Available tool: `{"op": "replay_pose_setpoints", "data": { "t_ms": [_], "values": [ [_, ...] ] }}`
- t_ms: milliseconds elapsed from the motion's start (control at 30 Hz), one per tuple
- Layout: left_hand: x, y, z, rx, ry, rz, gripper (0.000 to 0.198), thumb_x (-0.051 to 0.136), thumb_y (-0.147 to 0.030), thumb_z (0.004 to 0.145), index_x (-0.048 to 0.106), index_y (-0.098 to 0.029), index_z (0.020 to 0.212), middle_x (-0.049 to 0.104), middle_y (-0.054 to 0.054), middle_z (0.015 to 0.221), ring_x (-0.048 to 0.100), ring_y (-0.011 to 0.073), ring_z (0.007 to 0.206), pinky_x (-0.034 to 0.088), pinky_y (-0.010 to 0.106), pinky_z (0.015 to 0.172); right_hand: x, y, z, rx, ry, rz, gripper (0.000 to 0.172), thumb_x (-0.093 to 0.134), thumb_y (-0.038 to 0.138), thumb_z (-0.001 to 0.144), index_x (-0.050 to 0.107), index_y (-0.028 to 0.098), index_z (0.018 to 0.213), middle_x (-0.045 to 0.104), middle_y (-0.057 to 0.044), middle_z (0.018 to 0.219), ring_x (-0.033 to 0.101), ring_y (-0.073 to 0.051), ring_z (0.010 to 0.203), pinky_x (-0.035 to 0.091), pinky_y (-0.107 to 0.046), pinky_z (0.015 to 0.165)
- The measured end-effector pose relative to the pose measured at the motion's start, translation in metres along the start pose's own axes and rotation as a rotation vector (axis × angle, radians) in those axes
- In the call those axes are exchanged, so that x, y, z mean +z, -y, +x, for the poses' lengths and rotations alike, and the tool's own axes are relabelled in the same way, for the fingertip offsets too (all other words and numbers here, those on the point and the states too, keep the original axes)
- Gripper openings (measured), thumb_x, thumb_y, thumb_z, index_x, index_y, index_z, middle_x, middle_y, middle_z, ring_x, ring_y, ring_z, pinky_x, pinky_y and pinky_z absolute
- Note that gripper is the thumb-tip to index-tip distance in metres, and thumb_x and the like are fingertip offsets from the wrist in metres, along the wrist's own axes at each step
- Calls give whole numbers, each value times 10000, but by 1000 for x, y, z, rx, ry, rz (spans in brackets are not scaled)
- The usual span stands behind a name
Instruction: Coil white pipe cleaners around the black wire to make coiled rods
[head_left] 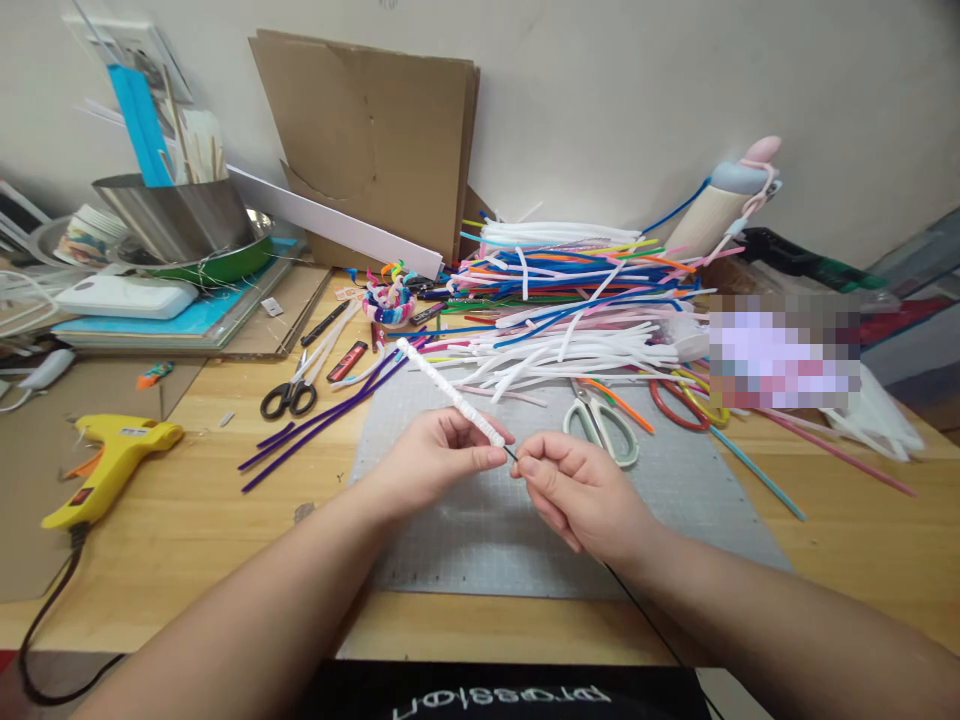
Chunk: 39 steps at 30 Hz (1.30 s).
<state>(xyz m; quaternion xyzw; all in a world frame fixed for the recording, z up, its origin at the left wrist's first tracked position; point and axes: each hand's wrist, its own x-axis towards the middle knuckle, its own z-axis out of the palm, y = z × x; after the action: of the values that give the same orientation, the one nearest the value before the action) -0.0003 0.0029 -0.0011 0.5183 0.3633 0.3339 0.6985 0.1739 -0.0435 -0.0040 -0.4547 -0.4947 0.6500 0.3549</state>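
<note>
My left hand is closed around the lower end of a white coiled pipe cleaner, which slants up and to the left. From its lower end comes a short bit of thin black wire. Thumb and fingertips of my right hand pinch that wire, close to my left fingertips. Both hands are above a grey cutting mat. Behind them lies a pile of white pipe cleaners, with coloured ones further back. White-handled scissors rest just beyond my right hand.
At left lies a yellow glue gun with its cord. Black scissors and purple pipe cleaners are left of the mat. A metal pot and cardboard sheets stand behind. A bottle leans at the back right.
</note>
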Motion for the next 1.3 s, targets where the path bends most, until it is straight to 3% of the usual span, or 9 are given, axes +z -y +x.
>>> {"op": "replay_pose_setpoints", "data": {
  "t_ms": [100,333,467,833,933,1033,1133,1200,1300],
  "values": [
    [0,-2,-1,42,-7,4,233,761,-280,636,649,-149,792,614,-12,647,540,120,626,402,255,633,-1,-2,2,14,78,139,240,533,407,837,512,173,786,402,110,387,267,-20,252,186,-128,277],
    [0,-1,0,76,26,-44,175,761,-260,640,651,-150,720,608,-19,629,529,110,625,406,255,669,-4,-1,6,201,300,473,228,570,385,833,499,175,779,338,130,388,196,-6,238,165,-123,284],
    [0,0,0,85,46,-85,151,755,-254,653,650,-153,692,600,-26,609,530,109,628,403,258,692,-4,0,4,221,327,512,216,561,366,847,521,164,782,338,126,391,199,-5,241,174,-121,289],
    [-5,2,3,182,-96,-105,146,769,-252,638,666,-166,695,605,-27,638,524,106,642,397,250,704,-3,1,4,237,358,620,171,545,318,860,532,166,780,282,131,388,170,-7,255,182,-116,297],
    [-7,3,3,144,-85,-85,166,770,-252,631,658,-153,703,615,-21,631,535,109,630,399,248,679,0,-1,3,202,290,497,202,504,348,875,528,165,792,332,122,389,208,-12,254,190,-123,296],
    [-6,5,3,67,-83,-63,176,768,-249,625,650,-141,697,627,-16,622,546,108,609,396,241,646,3,-4,3,76,90,176,196,518,365,858,517,169,844,457,95,459,346,-27,280,247,-130,303],
    [-2,6,3,22,-112,-63,186,777,-246,606,643,-136,676,628,-18,621,536,98,594,384,228,619,4,-8,2,-47,-98,-127,185,563,354,827,509,178,822,480,91,491,408,-38,323,308,-138,324],
    [1,6,2,17,-122,-86,189,778,-249,602,647,-138,681,625,-20,626,530,96,600,380,227,624,5,-8,0,-89,-137,-209,189,545,355,837,517,175,788,478,86,480,406,-38,328,322,-141,332],
    [2,8,1,21,-100,-124,187,767,-254,622,669,-142,735,622,-22,648,504,83,590,365,221,613,4,-5,-1,-67,-127,-145,200,526,358,846,515,172,776,494,79,479,415,-41,310,311,-141,315]
  ]
}}
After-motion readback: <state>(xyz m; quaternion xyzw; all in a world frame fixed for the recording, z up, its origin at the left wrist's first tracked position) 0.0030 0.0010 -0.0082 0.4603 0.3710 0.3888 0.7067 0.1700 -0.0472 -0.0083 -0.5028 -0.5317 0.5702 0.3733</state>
